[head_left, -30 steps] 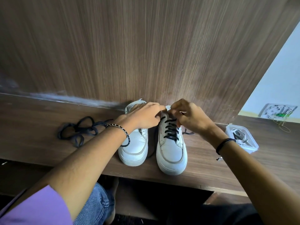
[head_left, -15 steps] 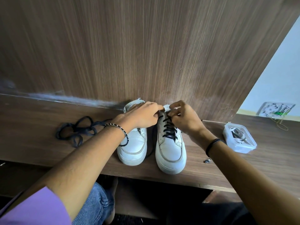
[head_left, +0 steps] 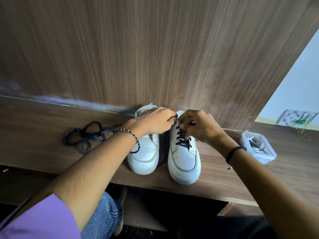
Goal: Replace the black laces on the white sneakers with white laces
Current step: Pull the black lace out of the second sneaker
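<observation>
Two white sneakers stand side by side on the wooden shelf. The left sneaker has no lace. The right sneaker still carries a black lace through its eyelets. My left hand reaches across the left sneaker and pinches the black lace at the top of the right sneaker. My right hand has curled fingers pinching the same lace at the upper eyelets. A loose black lace lies in a heap to the left. White laces lie in a clear plastic box.
The clear plastic box sits on the shelf to the right of the sneakers. A wooden wall panel rises right behind the shoes. At the far right lies a clear lid with small items. My knee in jeans is below the shelf edge.
My right hand has shifted left and down onto the upper eyelets of the right sneaker. The left hand stays at the top of the lace.
</observation>
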`<state>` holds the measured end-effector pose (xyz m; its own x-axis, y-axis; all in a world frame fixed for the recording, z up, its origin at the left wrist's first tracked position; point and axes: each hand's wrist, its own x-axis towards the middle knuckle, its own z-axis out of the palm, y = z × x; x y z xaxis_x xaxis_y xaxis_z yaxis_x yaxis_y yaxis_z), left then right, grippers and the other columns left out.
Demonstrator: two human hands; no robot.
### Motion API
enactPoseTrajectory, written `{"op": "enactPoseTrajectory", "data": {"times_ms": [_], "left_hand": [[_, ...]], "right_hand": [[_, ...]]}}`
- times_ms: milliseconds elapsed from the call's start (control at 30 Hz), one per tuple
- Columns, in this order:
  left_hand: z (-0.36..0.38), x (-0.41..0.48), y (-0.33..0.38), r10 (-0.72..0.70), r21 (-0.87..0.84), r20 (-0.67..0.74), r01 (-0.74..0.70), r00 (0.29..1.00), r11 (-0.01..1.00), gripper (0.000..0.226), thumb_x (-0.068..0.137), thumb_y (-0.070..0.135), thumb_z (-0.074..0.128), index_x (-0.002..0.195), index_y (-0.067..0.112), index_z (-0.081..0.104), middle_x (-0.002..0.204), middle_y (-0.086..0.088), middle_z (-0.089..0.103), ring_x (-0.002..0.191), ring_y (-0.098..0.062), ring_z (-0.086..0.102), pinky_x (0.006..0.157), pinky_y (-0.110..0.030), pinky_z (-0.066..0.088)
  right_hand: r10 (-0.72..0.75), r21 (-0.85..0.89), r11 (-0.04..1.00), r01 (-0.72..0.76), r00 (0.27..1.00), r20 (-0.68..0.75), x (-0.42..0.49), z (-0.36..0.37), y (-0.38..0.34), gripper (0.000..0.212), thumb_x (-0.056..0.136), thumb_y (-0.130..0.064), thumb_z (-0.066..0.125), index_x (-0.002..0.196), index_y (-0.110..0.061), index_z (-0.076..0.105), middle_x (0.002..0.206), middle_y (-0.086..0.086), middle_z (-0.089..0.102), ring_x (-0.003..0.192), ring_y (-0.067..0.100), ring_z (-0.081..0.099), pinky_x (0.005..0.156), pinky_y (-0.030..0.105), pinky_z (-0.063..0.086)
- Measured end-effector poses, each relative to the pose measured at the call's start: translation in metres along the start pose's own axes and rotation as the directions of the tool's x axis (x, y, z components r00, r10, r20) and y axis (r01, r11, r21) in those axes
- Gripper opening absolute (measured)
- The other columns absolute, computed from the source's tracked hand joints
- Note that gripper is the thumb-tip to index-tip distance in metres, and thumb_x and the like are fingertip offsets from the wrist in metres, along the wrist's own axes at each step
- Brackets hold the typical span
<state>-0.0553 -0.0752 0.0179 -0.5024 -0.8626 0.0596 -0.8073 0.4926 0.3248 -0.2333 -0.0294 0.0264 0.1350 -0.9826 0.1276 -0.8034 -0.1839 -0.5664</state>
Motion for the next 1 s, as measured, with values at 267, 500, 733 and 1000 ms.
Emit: {"op": "enactPoseTrajectory", "data": {"times_ms": [267,500,733,1000], "left_hand": [[0.000,0.000,0.005,0.018,-0.023,0.004,-0.018,1.000,1.000,0.037,0.107,0.046,0.034,0.102,0.022,0.062,0.102,-0.004,0.060,0.075,-0.021,0.062,0.078,-0.040,0.048],[-0.001,-0.001,0.005,-0.004,0.014,-0.002,0.004,1.000,1.000,0.036,0.108,0.041,0.033,0.095,0.019,0.058,0.102,-0.004,0.061,0.077,-0.021,0.062,0.080,-0.041,0.049],[-0.001,-0.002,0.007,-0.015,0.048,-0.007,0.016,1.000,0.999,0.029,0.104,0.041,0.040,0.097,0.022,0.061,0.106,-0.002,0.062,0.084,-0.027,0.066,0.084,-0.046,0.054],[-0.002,-0.005,0.007,-0.027,0.050,-0.021,0.028,0.999,0.998,0.024,0.103,0.034,0.037,0.107,0.031,0.061,0.102,0.001,0.069,0.083,-0.021,0.070,0.084,-0.040,0.054]], "right_hand": [[0.190,0.362,0.923,-0.133,0.974,-0.127,0.001,-0.005,0.005,0.014,0.084,-0.016,0.073,0.097,-0.023,0.074,0.071,0.005,0.076,0.054,0.008,0.064,0.059,0.018,0.051],[0.013,0.057,0.998,-0.016,0.998,0.054,-0.002,0.003,-0.004,0.031,0.089,-0.001,0.051,0.104,-0.019,0.072,0.070,0.002,0.075,0.064,0.003,0.067,0.067,0.012,0.049],[0.088,0.049,0.996,-0.080,0.972,-0.219,0.004,0.007,-0.002,0.026,0.091,-0.010,0.055,0.115,-0.015,0.063,0.087,0.003,0.076,0.073,0.015,0.067,0.053,0.012,0.047],[0.531,0.890,0.408,0.204,0.740,-0.413,0.013,-0.021,-0.007,0.022,0.094,0.005,0.060,0.108,-0.012,0.059,0.094,0.006,0.068,0.074,0.002,0.064,0.076,0.015,0.048]]}}
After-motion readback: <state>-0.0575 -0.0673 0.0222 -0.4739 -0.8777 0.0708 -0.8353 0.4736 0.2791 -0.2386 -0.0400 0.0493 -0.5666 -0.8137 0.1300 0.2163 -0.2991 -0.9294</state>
